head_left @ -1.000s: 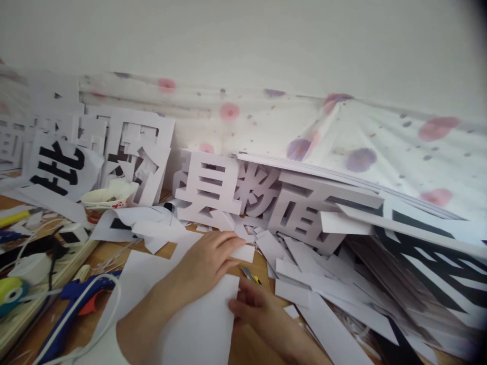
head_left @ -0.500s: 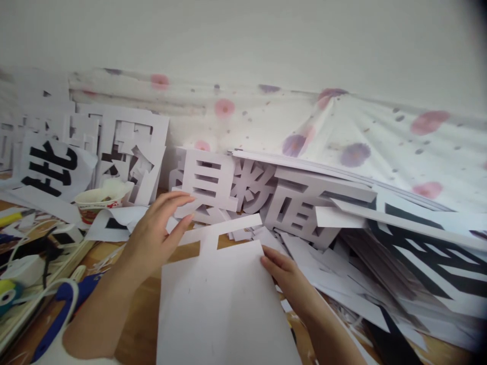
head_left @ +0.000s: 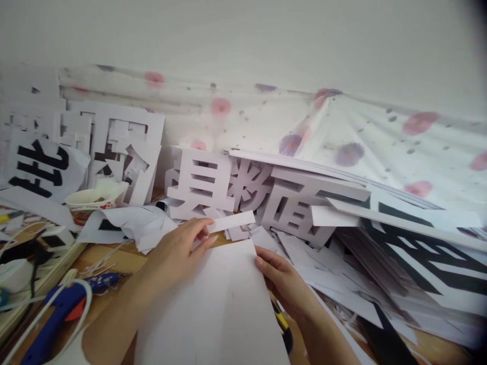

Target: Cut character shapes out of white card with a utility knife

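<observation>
A white board cut-out character (head_left: 224, 304) is held upright in front of me, with a narrow bar across its top and a broad panel below. My right hand (head_left: 279, 268) grips the panel's upper right edge between thumb and fingers. My left hand (head_left: 186, 246) is at the narrow neck under the top bar, fingers curled and thumb at the panel's upper edge; the neck is hidden behind it. A blue glue gun (head_left: 55, 314) with a white cord lies left of my left forearm. A yellow-and-black tool (head_left: 282, 324) shows partly beneath my right hand.
White cut-out characters (head_left: 201, 177) stand along the back. Scrap sheets and stacked boards (head_left: 380, 263) crowd the right. At left are a paper bowl (head_left: 91, 200), a black-printed sheet (head_left: 41, 167), a crumpled sheet (head_left: 133, 223) and a power strip (head_left: 57, 263). A flowered cloth (head_left: 243, 116) covers the lower wall.
My left hand has moved right and down onto the neck of the cut-out, its fingers curling. My right hand keeps its grip. The view has shifted slightly.
</observation>
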Motion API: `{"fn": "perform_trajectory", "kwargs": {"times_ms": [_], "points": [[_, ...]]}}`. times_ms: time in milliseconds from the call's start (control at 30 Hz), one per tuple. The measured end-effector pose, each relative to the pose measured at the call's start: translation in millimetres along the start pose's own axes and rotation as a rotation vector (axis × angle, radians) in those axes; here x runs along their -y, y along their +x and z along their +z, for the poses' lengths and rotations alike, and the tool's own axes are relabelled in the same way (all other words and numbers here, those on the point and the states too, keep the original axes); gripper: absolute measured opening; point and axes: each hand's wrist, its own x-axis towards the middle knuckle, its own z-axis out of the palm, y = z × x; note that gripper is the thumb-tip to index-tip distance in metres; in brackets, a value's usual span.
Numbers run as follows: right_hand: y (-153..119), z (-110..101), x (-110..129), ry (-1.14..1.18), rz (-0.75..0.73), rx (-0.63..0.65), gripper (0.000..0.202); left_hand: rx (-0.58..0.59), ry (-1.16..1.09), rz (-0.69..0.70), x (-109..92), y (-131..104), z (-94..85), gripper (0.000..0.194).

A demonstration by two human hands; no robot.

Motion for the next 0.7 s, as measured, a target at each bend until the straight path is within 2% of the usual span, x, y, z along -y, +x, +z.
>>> {"fn": "perform_trajectory", "kwargs": {"times_ms": [133,367,533,633,700], "points": [[-2,1,2,-0.001,-0.022,-0.004,0.036,0.007,-0.008,0.032,1,1,7.3,0.027],[1,-1,2,-0.114,0.04,-0.024,0.039,-0.041,-0.016,-0.04,6,1,-9.9,0.026],[9,-4,-19,-0.339,0.119,-0.026,0.05,-0.057,-0.03,-0.014,5,2,-11.5,0.027],[14,-5,-29,-0.509,0.072,-0.081,0.062,-0.05,-0.044,0.014,6,1,-9.9,0.026],[18,-8,-32,-0.642,0.035,-0.131,0.058,-0.05,-0.05,0.024,7,1,-9.5,0.025]]}}
